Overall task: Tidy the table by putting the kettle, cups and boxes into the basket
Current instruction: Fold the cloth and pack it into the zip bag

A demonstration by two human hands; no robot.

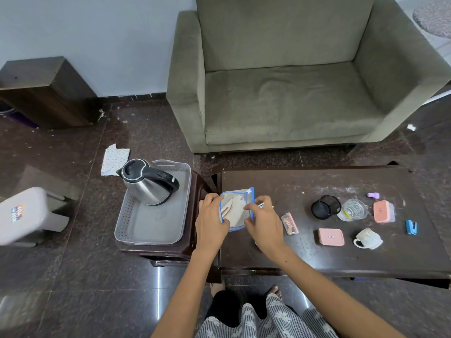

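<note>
Blue-edged pouch [236, 209] at table [341, 259] left edge, both hands' grip.

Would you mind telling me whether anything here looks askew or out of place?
Yes: the cream mug lies tipped on its side on the table, handle toward the left. A torn piece of dotted paper lies on the floor behind the basket, with small white scraps scattered nearby.
</note>
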